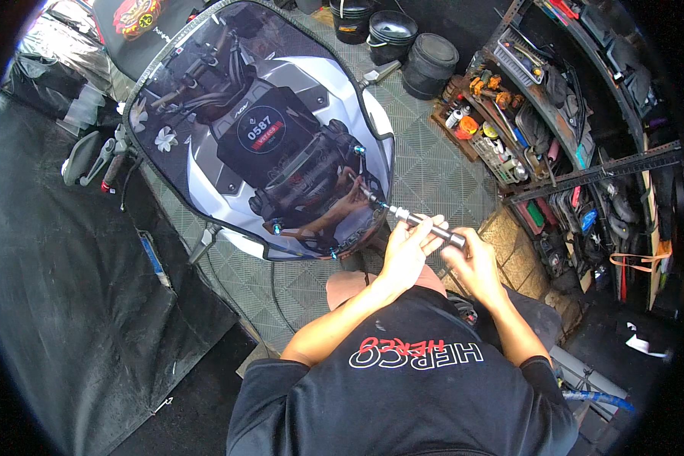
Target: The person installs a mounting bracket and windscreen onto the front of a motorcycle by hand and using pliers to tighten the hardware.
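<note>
A straight driver tool (453, 239) with a black handle and a silver shaft points at a blue bolt (384, 206) on the right edge of a tinted windshield (338, 199). My left hand (405, 254) is closed around the middle of the tool, its fingers near the silver shaft. At the handle's end, my right hand (475, 266) has its fingers curled beside the grip; how firmly it holds is hard to see. The windshield covers the front of a white and grey scooter (323, 80). More blue bolts (277, 228) sit along its lower part.
To the right stands a metal shelf rack (593, 163) crowded with tools, bottles and parts. Black buckets (431, 66) stand at the back. A mirror (83, 156) lies on the left over a black sheet (76, 289). Grey tiled mats (425, 152) cover the floor around the scooter.
</note>
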### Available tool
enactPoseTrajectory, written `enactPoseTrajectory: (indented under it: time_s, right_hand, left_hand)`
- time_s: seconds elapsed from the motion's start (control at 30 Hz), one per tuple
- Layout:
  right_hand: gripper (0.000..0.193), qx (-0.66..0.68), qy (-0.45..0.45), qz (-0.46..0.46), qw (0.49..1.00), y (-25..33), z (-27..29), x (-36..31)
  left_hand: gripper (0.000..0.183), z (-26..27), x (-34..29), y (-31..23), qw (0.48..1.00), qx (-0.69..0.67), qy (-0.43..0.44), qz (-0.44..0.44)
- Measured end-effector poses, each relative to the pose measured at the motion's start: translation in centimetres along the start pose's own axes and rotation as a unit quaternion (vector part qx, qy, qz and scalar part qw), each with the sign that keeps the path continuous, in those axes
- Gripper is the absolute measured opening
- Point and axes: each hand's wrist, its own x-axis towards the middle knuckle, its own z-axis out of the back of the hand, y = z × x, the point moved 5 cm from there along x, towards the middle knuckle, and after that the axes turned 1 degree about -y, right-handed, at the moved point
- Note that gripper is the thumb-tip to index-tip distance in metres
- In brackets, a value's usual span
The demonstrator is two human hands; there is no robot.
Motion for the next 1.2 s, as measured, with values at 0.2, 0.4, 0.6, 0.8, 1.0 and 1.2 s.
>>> enactPoseTrajectory:
  time_s: [0.2,0.4,0.6,0.8,1.0,1.2]
  right_hand:
    - [0.031,0.056,0.082,-0.192,0.976,-3.1,-1.4,-0.9]
    - [0.036,0.080,0.063,-0.060,0.993,-1.4,-0.7,0.4]
    - [0.034,0.215,0.159,-0.335,0.904,-4.1,-2.0,-0.4]
    - [0.038,0.021,0.062,0.019,0.998,-2.0,-1.5,1.5]
    - [0.037,0.423,0.226,-0.421,0.770,-4.9,-2.5,0.0]
    - [0.034,0.175,0.217,-0.261,0.924,-3.3,-2.5,0.9]
  left_hand:
    - [0.019,0.3,0.6,0.7,1.000,0.022,-0.007,-0.017]
    - [0.017,0.4,0.4,0.3,1.000,0.009,0.002,-0.025]
    - [0.018,0.6,0.6,0.5,0.999,-0.017,-0.008,-0.039]
    - [0.013,1.5,0.9,0.5,0.998,0.008,0.010,-0.058]
    - [0.029,0.5,0.3,-0.6,0.995,-0.075,0.046,-0.041]
    - [0.025,3.2,0.8,0.0,0.996,0.059,-0.014,-0.069]
